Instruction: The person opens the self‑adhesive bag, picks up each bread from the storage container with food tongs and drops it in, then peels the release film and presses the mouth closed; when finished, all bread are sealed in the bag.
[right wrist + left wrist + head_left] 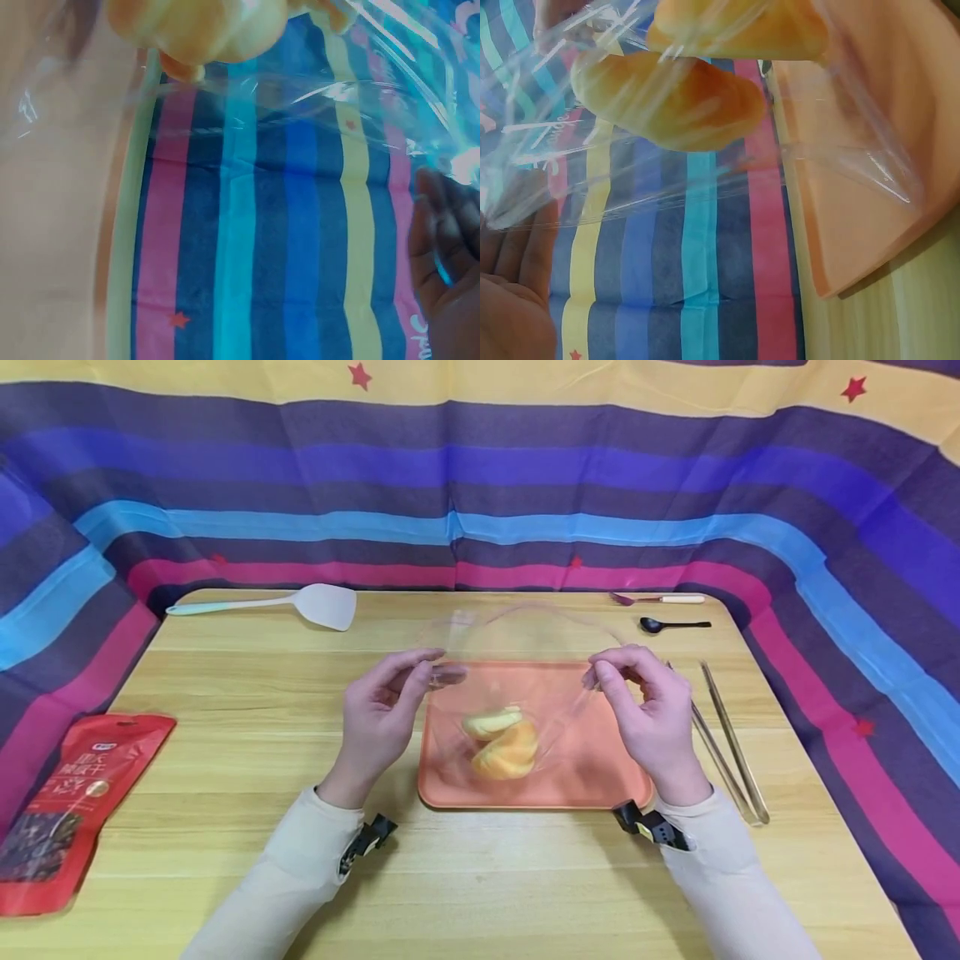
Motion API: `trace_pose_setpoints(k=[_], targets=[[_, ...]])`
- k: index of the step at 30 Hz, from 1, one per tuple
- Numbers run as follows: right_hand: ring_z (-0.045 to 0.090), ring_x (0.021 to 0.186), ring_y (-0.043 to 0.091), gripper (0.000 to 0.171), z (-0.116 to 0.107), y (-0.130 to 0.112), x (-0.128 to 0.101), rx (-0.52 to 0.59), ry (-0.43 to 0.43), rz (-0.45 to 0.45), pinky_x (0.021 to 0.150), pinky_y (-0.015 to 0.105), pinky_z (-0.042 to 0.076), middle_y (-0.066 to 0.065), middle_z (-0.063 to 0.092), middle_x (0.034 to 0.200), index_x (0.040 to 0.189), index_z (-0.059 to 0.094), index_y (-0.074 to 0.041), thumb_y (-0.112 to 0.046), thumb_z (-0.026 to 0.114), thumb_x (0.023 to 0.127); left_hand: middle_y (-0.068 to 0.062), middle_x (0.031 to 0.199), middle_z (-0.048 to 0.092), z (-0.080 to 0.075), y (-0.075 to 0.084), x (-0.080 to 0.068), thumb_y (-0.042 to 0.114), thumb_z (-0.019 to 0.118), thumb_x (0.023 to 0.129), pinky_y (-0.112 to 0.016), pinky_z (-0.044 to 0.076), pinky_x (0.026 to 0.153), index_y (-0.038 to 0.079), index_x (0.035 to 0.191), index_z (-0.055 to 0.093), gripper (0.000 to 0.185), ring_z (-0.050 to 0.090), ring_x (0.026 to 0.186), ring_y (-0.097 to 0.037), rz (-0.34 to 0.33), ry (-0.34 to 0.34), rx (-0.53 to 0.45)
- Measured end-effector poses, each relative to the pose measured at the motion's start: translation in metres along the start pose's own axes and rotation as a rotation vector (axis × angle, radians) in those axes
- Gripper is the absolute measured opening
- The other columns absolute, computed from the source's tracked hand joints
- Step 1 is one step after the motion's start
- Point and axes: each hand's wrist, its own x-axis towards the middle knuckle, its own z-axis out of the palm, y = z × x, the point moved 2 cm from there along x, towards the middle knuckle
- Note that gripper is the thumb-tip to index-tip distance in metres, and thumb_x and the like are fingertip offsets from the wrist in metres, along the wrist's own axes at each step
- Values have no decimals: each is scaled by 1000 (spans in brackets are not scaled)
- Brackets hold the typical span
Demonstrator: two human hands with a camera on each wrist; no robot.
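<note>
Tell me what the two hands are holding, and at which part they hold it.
Both hands pinch a clear plastic bag with bread rolls inside: left hand at its upper left edge, right hand at its upper right edge.

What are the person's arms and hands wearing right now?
Both arms are in long cream sleeves that reach the wrists. A small black device sits at each cuff: plain black on the left sleeve, black with a yellow mark on the right sleeve. The left hand and right hand are bare, with no gloves; no rings show.
</note>
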Motion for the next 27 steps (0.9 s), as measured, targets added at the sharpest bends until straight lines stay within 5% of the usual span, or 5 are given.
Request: trace_pose_setpoints(k=[9, 16, 18, 22, 27], targets=[[63, 80, 15, 13, 6, -14, 11, -240, -11, -33, 77, 24, 50, 8, 68, 86, 102, 67, 3, 5, 65, 89, -20, 98, 72, 4, 1, 2, -3, 53, 99, -38, 58, 77, -11, 104, 67, 18, 71, 90, -28, -37, 40, 49], [57, 78, 36, 18, 25, -42, 20, -259, 283, -314, 76, 31, 47, 20, 63, 86, 93, 63, 8, -10, 60, 90, -16, 96, 73, 5, 3, 2, -3, 55, 98, -27, 58, 65, -9, 110, 68, 19, 72, 86, -24, -35, 77, 107], [56, 74, 38, 19, 35, -51, 23, -248, 302, -419, 71, 34, 47, 20, 62, 83, 89, 63, 8, -11, 60, 91, -17, 97, 73, 6, 4, 2, -5, 55, 97, -28, 59, 66, -9, 112, 67, 20, 72, 87, -25, -22, 72, 105], [58, 70, 31, 17, 54, -68, 30, -292, 60, -543, 63, 37, 49, 14, 64, 81, 89, 65, 4, -11, 60, 96, -17, 97, 73, 6, 4, 3, -7, 55, 96, -18, 50, 52, -9, 113, 66, 21, 72, 88, -25, 4, 74, 114], [63, 78, 25, 9, 76, -72, 37, -406, -210, -554, 69, 37, 55, 9, 66, 87, 95, 70, 0, -9, 68, 92, -16, 97, 73, 5, 7, 3, -7, 56, 94, -18, 49, 54, -8, 107, 68, 17, 71, 86, -21, 7, 73, 149]])
